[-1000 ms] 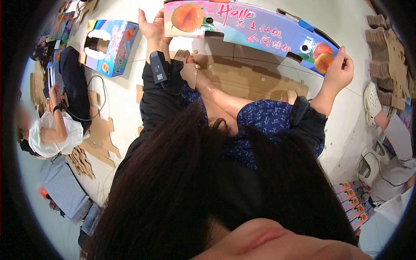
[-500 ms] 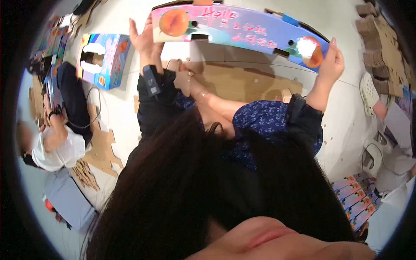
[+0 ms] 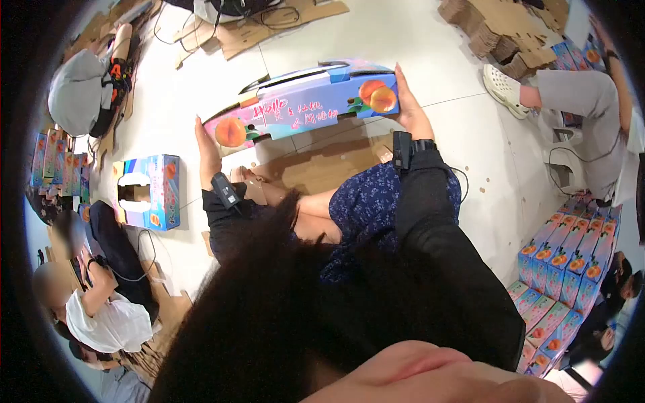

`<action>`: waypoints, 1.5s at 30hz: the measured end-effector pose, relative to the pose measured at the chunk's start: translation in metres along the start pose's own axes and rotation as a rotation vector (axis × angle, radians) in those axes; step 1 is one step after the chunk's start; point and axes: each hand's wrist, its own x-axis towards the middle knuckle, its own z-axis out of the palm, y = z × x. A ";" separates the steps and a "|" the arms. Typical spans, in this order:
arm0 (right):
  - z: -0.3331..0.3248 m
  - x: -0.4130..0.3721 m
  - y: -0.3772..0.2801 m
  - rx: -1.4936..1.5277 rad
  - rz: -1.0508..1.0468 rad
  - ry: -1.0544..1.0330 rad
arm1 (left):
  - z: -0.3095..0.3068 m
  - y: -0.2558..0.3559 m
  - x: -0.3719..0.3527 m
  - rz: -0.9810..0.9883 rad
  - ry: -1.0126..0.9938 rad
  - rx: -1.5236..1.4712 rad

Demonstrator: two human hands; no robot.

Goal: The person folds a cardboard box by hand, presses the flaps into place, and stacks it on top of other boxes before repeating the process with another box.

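both hands hold a long peach box up between them: the left hand lies flat against its lower end beside the printed peach, fingers pointing up, and the right hand clasps the higher end, fingers along the edge. the box hangs tilted above the floor in front of the person's knees, over a flat brown cardboard sheet. a finished blue box with handle cut-outs stands on the floor to the left, well apart. stacked boxes fill the right edge. a co-worker in a white top sits at lower left, and another person's white shoe rests at upper right.
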 end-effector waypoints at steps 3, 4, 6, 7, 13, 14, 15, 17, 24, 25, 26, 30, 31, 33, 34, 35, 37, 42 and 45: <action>-0.006 -0.001 0.015 0.065 -0.085 -0.093 | 0.048 0.026 -0.052 -0.095 0.044 0.126; -0.013 0.004 0.021 0.098 -0.071 -0.077 | 0.060 0.037 -0.069 -0.193 0.025 0.115; -0.014 -0.006 0.020 0.082 -0.067 -0.063 | 0.059 0.036 -0.078 -0.292 -0.051 0.048; -0.013 -0.011 0.019 0.075 -0.066 -0.057 | 0.055 0.032 -0.080 -0.329 -0.088 -0.004; -0.014 -0.040 0.039 -0.054 -0.035 0.063 | 0.029 0.019 -0.092 -0.311 -0.166 -0.178; -0.012 -0.048 0.039 -0.064 -0.020 0.074 | 0.013 0.007 -0.078 -0.298 -0.166 -0.205; -0.013 -0.052 0.041 -0.054 -0.033 0.072 | 0.013 0.010 -0.080 -0.284 -0.164 -0.235; -0.014 -0.058 0.044 -0.036 -0.056 0.060 | 0.012 0.011 -0.085 -0.180 -0.166 -0.231; -0.002 -0.099 0.021 0.212 -0.343 -0.469 | -0.006 0.046 -0.131 0.241 -0.205 -0.131; -0.005 -0.092 0.025 0.201 -0.357 -0.437 | 0.007 0.066 -0.161 0.331 -0.236 -0.072; -0.008 -0.087 0.030 0.189 -0.371 -0.405 | 0.012 0.091 -0.200 0.408 -0.229 0.017; -0.037 -0.054 0.049 0.238 -0.181 -0.442 | 0.010 0.116 -0.259 0.533 -0.203 0.117; -0.035 -0.053 0.049 0.187 -0.207 -0.496 | 0.004 0.116 -0.268 0.559 -0.184 0.153; -0.022 -0.064 0.051 0.098 -0.259 -0.600 | -0.005 0.122 -0.283 0.644 -0.209 0.096; -0.015 -0.074 0.053 0.097 -0.267 -0.606 | -0.014 0.121 -0.285 0.646 -0.202 0.079; -0.010 -0.082 0.053 0.098 -0.263 -0.603 | -0.020 0.121 -0.287 0.649 -0.185 0.047; 0.009 -0.097 0.057 0.113 -0.231 -0.548 | -0.034 0.120 -0.290 0.654 -0.170 -0.014; 0.049 -0.091 0.068 0.112 -0.046 -0.289 | -0.076 0.107 -0.282 0.482 -0.020 -0.228; 0.093 -0.098 0.050 0.114 0.218 -0.726 | -0.106 0.075 -0.264 0.405 0.042 -0.358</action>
